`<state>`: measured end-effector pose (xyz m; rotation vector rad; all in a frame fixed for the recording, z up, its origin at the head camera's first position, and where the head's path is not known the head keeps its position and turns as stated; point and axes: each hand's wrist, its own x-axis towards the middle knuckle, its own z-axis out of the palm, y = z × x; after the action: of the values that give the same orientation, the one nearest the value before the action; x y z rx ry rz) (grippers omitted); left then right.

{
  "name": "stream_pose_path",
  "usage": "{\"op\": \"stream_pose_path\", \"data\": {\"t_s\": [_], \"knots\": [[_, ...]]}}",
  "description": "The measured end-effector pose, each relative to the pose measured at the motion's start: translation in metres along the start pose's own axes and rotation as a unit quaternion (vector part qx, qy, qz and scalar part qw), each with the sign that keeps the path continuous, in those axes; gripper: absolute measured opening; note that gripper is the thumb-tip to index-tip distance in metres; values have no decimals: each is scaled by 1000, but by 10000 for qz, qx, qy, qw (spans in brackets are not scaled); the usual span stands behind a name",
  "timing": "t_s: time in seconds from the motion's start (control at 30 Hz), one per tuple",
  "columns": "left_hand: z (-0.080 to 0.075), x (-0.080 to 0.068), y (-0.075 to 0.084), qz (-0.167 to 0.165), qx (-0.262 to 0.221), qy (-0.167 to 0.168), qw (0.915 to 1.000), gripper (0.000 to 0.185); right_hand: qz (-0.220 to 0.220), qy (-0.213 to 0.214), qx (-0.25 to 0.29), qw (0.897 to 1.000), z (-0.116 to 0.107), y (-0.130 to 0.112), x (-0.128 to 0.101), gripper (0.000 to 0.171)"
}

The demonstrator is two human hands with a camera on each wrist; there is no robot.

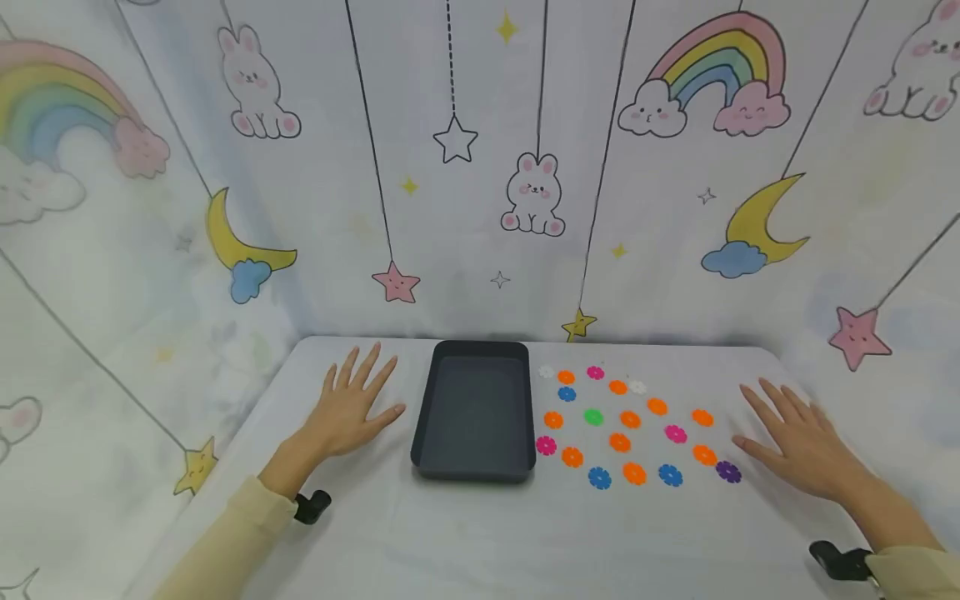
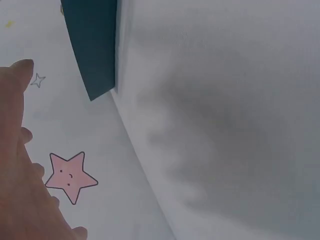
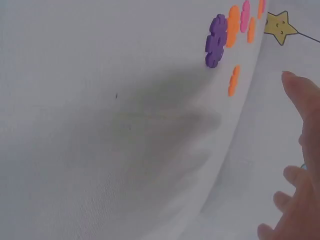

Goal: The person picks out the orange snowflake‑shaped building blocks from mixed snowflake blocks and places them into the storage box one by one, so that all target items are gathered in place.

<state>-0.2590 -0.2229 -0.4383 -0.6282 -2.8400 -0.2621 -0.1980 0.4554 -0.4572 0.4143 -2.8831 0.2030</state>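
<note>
Left hand (image 1: 347, 417) and right hand (image 1: 806, 450), spread and empty, perhaps off the table (image 1: 465, 533), flank the black tray (image 1: 480, 417) and, right of it, flower-shaped discs (image 1: 631, 420): likely a ready pose, next calling for a fingertip pinch.

Backdrop (image 1: 465, 225): white, behind the table (image 1: 480, 533)
Right rainbow (image 1: 716, 50): pastel (a cloud (image 1: 652, 110) at each end)
Middle rabbit (image 1: 533, 200): hanging from a line (image 1: 542, 79)

The head view looks forward and down from above; nearer wrist views look along the same table (image 1: 480, 533).
</note>
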Motion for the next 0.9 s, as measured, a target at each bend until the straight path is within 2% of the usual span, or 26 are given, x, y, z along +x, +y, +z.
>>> {"op": "stream_pose_path", "data": {"t_s": [0.2,0.4,0.6,0.9], "knots": [[3,1,7,-111,-837,-37,9964,88,204,-91,543,9983,-5,-8,6,96],[5,6,10,-137,-1448,-11,9894,89,360,-156,988,9943,-10,-14,14,94],[4,9,13,-243,-2264,-147,9736,88,453,-285,1548,9865,-6,-18,20,87],[11,13,11,-379,-3052,-270,9512,85,829,-598,1752,9792,0,-28,28,78]]}}
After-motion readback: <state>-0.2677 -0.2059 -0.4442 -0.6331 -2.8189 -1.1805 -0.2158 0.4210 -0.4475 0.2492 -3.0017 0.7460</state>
